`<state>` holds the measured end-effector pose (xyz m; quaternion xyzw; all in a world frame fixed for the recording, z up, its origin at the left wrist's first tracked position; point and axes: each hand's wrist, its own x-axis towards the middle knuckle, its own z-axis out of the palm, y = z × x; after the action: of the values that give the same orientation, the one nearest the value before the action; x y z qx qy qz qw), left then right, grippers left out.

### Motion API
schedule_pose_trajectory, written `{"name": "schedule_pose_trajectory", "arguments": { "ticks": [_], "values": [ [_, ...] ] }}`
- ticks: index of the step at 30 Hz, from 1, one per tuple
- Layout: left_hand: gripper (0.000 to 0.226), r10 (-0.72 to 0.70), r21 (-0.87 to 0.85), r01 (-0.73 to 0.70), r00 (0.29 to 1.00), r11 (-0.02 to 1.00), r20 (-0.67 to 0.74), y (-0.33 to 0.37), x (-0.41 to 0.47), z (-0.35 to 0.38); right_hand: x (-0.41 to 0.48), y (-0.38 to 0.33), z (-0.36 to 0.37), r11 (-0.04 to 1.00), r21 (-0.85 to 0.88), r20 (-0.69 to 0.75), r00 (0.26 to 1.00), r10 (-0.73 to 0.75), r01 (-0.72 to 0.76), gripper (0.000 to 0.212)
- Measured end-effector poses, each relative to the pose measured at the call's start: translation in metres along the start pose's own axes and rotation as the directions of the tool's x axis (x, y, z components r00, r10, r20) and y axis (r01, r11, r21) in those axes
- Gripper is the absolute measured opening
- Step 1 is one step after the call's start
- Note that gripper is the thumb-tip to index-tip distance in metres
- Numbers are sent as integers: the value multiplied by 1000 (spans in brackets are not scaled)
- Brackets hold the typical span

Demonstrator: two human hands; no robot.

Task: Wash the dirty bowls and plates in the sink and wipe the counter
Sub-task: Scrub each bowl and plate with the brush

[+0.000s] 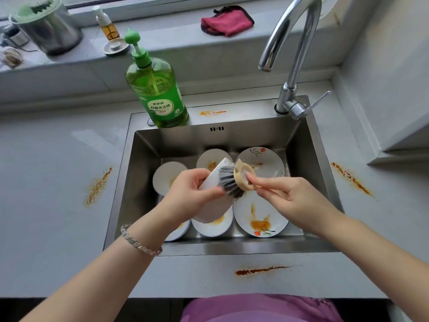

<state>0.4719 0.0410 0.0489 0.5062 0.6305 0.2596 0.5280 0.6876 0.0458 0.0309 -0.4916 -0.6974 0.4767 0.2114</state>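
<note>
Over the steel sink (144,159), my left hand (188,194) grips a white bowl (213,210), tilted on its side. My right hand (285,196) pinches a round beige dish brush (241,178) whose grey bristles press against the bowl's rim. Below lie several dirty dishes: a flowered plate (267,159) at the back right, another flowered plate (260,219) with orange sauce at the front right, and white bowls (166,177) at the left and back. Orange sauce stains mark the counter at the left (98,185), right (350,178), front (260,270) and behind the sink (212,112).
A green dish soap bottle (157,89) stands at the sink's back left corner. The chrome tap (290,54) arches over the back right. On the sill lie a pink cloth (226,22), a small pump bottle (106,24) and a metal pot (46,24).
</note>
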Motion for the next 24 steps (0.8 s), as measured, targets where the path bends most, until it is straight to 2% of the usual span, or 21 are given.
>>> {"name": "schedule_pose_trajectory", "arguments": {
  "ticks": [4,7,9,13,17,19,21,22,24],
  "values": [
    [9,45,-38,-44,998,998,52,-3,-8,2,7,14,-9,990,30,-91,986,143,-140,34],
    [10,60,-74,-57,997,996,49,-5,-10,0,-4,5,2,994,95,-30,998,50,-47,40],
    [10,63,-47,-60,996,997,60,-7,-11,-1,-6,3,2,994,97,4,998,55,-55,43],
    [11,67,-56,-62,993,996,93,-10,-13,6,10,15,-4,979,33,-66,977,203,-201,32],
    [12,61,-72,-57,997,996,57,-15,-12,2,-3,3,9,997,72,-3,1000,27,-27,38],
    [12,54,-91,-50,997,995,50,-17,-13,-1,2,12,5,994,69,-25,996,81,-79,35],
    [12,48,-130,-39,997,991,66,-18,-14,0,7,19,2,979,51,-66,978,199,-196,32],
    [16,50,-147,-39,996,988,70,-18,-14,1,6,19,4,981,47,-78,978,192,-189,33],
    [24,53,-182,-41,997,982,58,-18,-15,-1,0,11,10,997,34,-58,996,72,-70,41]
  ]
}}
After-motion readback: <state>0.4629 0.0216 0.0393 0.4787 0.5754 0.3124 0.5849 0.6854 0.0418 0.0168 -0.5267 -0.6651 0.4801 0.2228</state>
